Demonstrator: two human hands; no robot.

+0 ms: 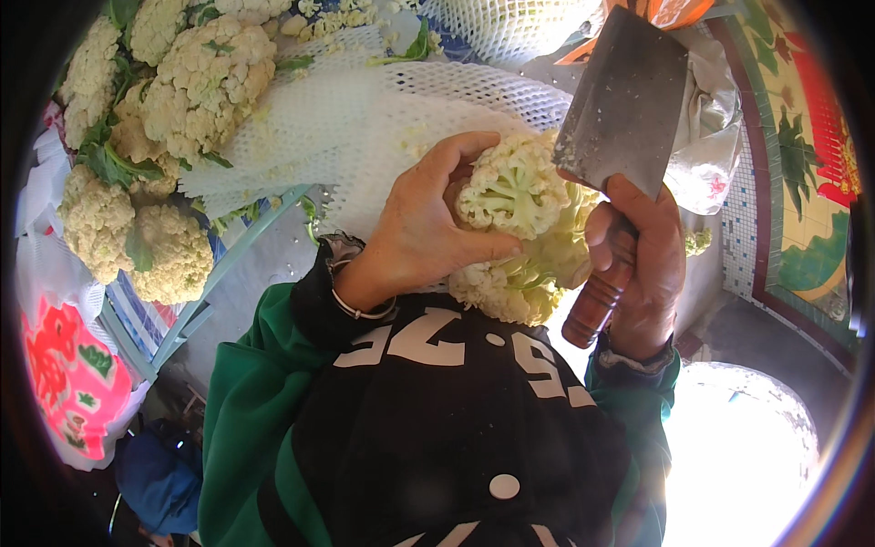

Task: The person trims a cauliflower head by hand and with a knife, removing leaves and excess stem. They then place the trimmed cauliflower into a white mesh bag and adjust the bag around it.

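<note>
My left hand (420,212) curls around a cauliflower floret (516,191), its pale cut stem side turned up towards me. More cauliflower (502,290) lies just below and beside it, close to my chest; where one piece ends and another begins is hard to tell. In my right hand (649,273) is a cleaver, gripped by its brown wooden handle (596,311), the forefinger lying against the blade. The broad grey blade (625,99) points away from me, tilted, to the right of the floret, and bears small pale crumbs.
Whole cauliflower heads (208,85) with green leaves are heaped at the upper left. White foam netting (437,102) spreads beyond my hands. A pale metal frame (239,236) runs at left. At right stand a tiled wall (796,171) and, lower, a brightly lit round container (752,424).
</note>
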